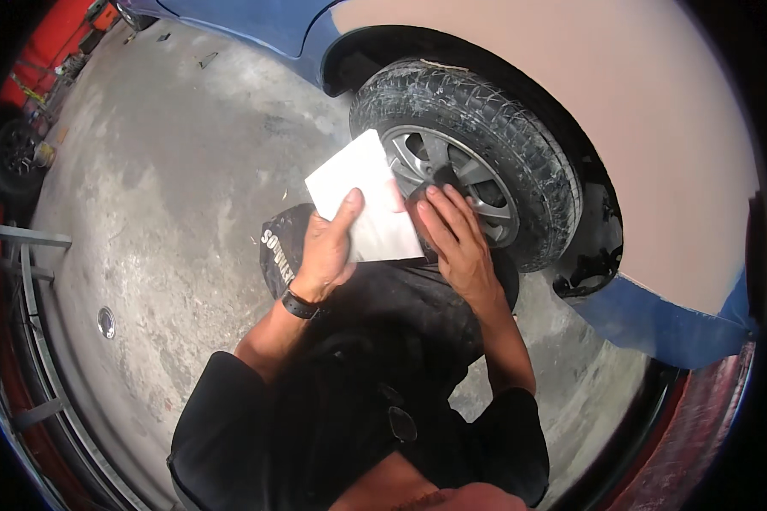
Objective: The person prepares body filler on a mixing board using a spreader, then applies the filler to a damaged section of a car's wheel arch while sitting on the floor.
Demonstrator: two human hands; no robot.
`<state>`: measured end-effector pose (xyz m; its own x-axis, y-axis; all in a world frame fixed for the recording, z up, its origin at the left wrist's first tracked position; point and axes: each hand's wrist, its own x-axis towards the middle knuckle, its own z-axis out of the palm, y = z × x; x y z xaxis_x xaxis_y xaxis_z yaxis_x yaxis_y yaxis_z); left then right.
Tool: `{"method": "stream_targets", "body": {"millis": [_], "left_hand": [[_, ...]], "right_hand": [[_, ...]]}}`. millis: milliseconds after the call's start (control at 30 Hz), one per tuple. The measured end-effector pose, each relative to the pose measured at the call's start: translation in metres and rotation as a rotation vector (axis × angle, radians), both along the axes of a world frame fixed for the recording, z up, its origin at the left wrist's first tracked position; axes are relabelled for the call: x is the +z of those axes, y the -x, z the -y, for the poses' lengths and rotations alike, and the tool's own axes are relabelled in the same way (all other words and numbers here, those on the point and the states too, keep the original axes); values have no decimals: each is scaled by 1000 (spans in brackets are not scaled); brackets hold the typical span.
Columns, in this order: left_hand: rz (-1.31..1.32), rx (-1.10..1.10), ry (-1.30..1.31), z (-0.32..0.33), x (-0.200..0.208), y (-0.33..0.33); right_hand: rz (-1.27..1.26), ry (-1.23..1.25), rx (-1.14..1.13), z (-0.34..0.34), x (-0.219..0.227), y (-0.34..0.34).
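Note:
A white rectangular sheet or thin block [362, 204] is tilted in front of me, gripped by my left hand [325, 251] with the thumb across its face. On that wrist is a dark band [300, 305]. At the sheet's right edge, my right hand [462, 243] has its fingers lying close together over a dark brownish piece [419, 209]; its kind is unclear, and the thumb is not plainly visible. Just beyond both hands stands a dusty car tyre [537, 162] with a silver spoked wheel [439, 153].
A blue car body [247, 21] with a matte beige panel [648, 145] arches over the wheel. A metal frame [38, 341] stands at the left, near a round floor drain [106, 323]. Another wheel [15, 153] leans farther back on the concrete floor [179, 170].

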<state>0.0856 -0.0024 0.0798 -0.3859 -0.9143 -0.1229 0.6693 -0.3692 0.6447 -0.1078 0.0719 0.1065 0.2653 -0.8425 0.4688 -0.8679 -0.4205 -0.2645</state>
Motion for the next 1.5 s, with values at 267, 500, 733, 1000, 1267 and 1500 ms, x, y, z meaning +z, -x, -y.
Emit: {"method": "stream_targets", "body": {"millis": [267, 500, 733, 1000, 1267, 1500], "left_hand": [[144, 304, 93, 13, 1, 2], [262, 45, 126, -12, -26, -3], [442, 255, 177, -2, -37, -2], [-217, -344, -439, 12, -36, -23], [380, -125, -90, 10, -36, -20], [855, -14, 264, -1, -37, -28]], "right_hand": [[1238, -580, -293, -42, -57, -11], [1655, -400, -734, -4, -29, 12], [824, -318, -252, -19, -16, -12], [440, -273, -68, -5, -74, 9], [900, -129, 55, -27, 18, -17], [-154, 93, 127, -9, -56, -11]]}}
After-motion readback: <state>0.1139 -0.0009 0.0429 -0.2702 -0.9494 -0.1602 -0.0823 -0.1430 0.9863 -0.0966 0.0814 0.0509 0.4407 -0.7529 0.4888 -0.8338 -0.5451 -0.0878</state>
